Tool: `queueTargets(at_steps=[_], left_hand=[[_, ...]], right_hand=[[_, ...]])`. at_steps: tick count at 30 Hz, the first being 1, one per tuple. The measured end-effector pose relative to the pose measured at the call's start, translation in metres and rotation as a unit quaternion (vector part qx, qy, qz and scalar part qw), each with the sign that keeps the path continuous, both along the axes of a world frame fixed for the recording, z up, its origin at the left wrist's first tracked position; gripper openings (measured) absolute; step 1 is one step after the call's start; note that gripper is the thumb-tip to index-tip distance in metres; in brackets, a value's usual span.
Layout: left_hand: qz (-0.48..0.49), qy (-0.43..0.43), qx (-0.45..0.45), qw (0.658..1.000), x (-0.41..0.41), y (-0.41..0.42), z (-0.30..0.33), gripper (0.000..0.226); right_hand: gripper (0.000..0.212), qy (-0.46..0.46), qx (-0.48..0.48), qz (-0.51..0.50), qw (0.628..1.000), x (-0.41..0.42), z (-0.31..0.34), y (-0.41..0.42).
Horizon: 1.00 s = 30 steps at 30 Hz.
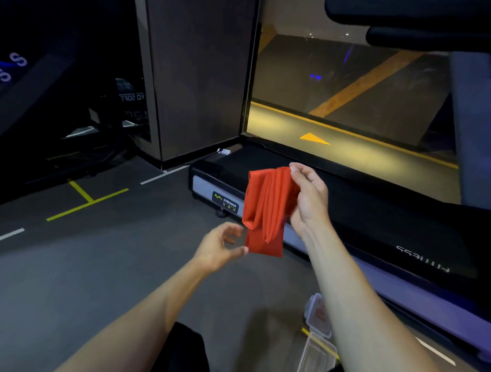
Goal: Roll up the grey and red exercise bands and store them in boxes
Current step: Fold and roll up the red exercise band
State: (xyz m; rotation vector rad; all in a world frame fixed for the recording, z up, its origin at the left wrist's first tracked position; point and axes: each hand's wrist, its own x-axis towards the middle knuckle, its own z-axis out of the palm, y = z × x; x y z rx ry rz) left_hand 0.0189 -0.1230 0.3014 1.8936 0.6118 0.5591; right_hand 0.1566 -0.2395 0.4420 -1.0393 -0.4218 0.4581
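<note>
While hanging in loose folds mid-air above the floor, red band pinched at its top by right hand. Left hand just beside the lower end, fingers loosely apart, holding nothing. Clear boxes near right, beside treadmill. Likely still rolling; next, catching the lower end to wind it tight.

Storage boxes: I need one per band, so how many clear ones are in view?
2. One clear box lies on the floor beside the treadmill; the other clear box sits just nearer, below it. Both are partly hidden behind the right forearm.
</note>
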Motion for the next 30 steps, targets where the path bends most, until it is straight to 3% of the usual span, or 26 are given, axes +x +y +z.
queueTargets(at_steps=[16, 20, 23, 27, 30], left_hand=[[-0.005, -0.062, 0.065, 0.996, -0.001, -0.024, -0.001, 0.020], [0.019, -0.106, 0.093, 0.990, 0.001, -0.025, 0.006, 0.035], [-0.005, -0.144, 0.055, 0.988, 0.005, -0.032, 0.014, 0.032], [-0.086, -0.004, 0.079, 0.993, 0.004, -0.028, -0.003, 0.019], [-0.081, 0.073, 0.060, 0.992, 0.001, -0.020, -0.013, 0.020]], right_hand=[[0.008, 0.041, -0.020, 0.043, 0.998, -0.009, 0.005, -0.001], [0.008, 0.045, -0.022, 0.060, 0.997, -0.009, 0.006, -0.002], [0.008, 0.050, -0.025, 0.063, 0.996, -0.013, 0.002, 0.001], [0.010, 0.053, -0.030, 0.055, 0.997, -0.014, 0.004, 0.003], [0.015, 0.049, -0.043, 0.038, 0.997, -0.014, 0.004, 0.002]])
